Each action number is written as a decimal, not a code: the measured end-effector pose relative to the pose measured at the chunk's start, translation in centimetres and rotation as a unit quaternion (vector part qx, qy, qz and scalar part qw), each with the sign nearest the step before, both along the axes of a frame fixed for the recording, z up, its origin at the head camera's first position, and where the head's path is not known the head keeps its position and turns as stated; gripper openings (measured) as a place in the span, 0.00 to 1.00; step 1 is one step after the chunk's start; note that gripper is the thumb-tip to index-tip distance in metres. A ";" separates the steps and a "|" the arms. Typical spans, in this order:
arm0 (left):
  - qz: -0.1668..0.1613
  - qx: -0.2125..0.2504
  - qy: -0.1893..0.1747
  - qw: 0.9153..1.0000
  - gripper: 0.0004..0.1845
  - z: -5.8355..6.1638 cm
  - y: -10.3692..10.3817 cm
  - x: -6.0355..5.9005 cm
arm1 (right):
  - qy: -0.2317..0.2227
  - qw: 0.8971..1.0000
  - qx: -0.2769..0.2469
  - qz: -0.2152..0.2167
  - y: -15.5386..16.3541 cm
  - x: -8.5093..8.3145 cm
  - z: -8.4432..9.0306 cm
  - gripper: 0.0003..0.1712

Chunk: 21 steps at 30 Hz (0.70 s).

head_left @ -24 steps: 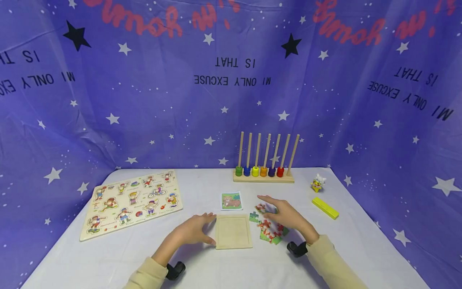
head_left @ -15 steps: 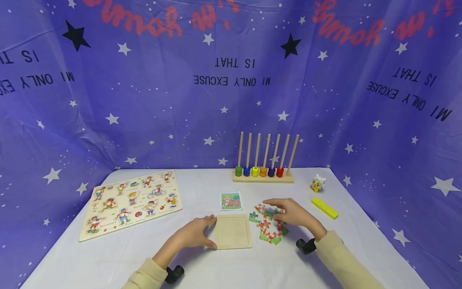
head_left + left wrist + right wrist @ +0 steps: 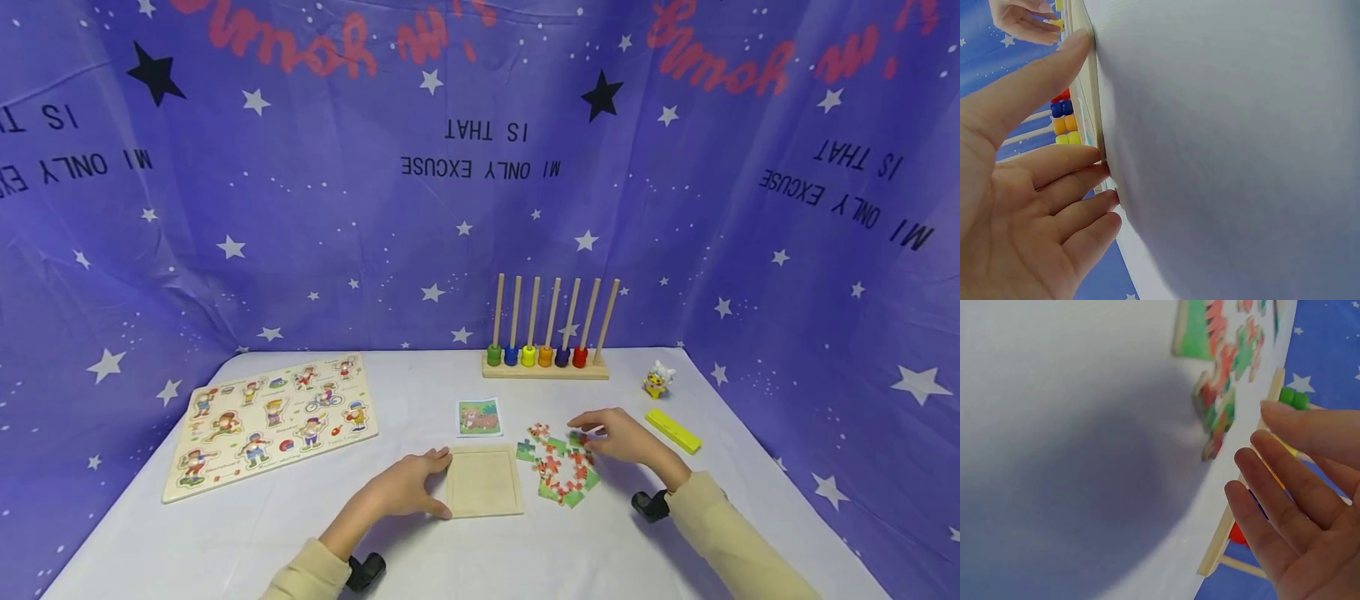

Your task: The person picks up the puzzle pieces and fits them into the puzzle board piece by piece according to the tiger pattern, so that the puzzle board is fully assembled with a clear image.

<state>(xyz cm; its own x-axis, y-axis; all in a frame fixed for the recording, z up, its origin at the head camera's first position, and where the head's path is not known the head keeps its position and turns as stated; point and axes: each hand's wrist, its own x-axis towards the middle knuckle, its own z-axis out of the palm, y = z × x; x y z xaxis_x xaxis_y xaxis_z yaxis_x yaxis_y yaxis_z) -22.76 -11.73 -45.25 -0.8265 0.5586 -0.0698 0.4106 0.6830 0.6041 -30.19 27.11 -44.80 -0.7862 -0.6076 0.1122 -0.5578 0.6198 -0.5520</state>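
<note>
A square wooden puzzle tray (image 3: 484,482) lies bare on the table. My left hand (image 3: 408,486) is spread at its left side, thumb by the near corner and fingers by the far one; in the left wrist view, the thumb and straight fingertips touch the tray's edge (image 3: 1090,94). Loose jigsaw pieces (image 3: 557,479), red, green and white, lie in a cluster right of the tray. Above the cluster's far right side hovers my right hand (image 3: 621,435). The right wrist view shows its fingers (image 3: 1294,500) extended, holding nothing, apart from the pieces (image 3: 1216,394).
Behind the tray lies a small picture card (image 3: 479,417) of an animal. A peg rack with coloured beads (image 3: 546,372) stands at the back. To the left is a large picture board (image 3: 273,425); to the right are a small figurine (image 3: 657,380) and a yellow bar (image 3: 672,431).
My right hand has moved to the right across the jigsaw pieces, uncovering more of them. My left hand stays at the tray's left side.
</note>
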 end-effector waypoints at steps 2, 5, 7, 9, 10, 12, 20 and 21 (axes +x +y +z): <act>0.001 -0.003 0.002 1.000 0.47 0.0 -0.1 0.0 | 0.009 1.000 -0.004 -0.001 0.1 -0.3 -0.4 0.18; 0.004 -0.008 0.003 1.000 0.46 0.0 -0.1 0.1 | 0.016 1.000 0.001 -0.016 0.2 -0.8 -0.9 0.16; 0.007 -0.010 0.004 1.000 0.46 0.0 -0.1 0.1 | 0.012 0.999 0.009 -0.029 0.1 -1.1 -1.0 0.15; 0.008 -0.013 0.003 1.000 0.46 0.0 0.0 0.1 | 0.002 0.999 0.020 -0.043 -0.1 -1.3 -1.1 0.14; 0.009 -0.014 0.003 1.000 0.46 0.0 0.0 0.1 | -0.003 0.999 0.023 -0.048 -0.1 -1.4 -1.1 0.13; 0.010 -0.019 0.005 1.000 0.46 0.0 0.1 0.0 | -0.015 0.998 0.027 -0.058 -0.2 -1.5 -1.1 0.12; 0.014 -0.024 0.012 1.000 0.46 0.0 0.3 -0.2 | -0.032 0.995 0.028 -0.093 -0.4 -1.8 -1.2 0.13; 0.014 -0.022 0.012 1.000 0.46 0.0 0.3 -0.2 | -0.031 0.995 0.030 -0.095 -0.4 -1.8 -1.1 0.13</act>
<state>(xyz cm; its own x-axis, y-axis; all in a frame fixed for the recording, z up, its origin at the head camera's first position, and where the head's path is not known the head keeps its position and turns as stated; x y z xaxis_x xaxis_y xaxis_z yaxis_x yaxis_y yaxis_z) -22.93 -11.47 -45.22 -0.8433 0.5324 -0.0734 0.4055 0.7199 0.5633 -32.01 26.70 -45.95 -0.8921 -0.4509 0.0283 -0.3934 0.7444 -0.5396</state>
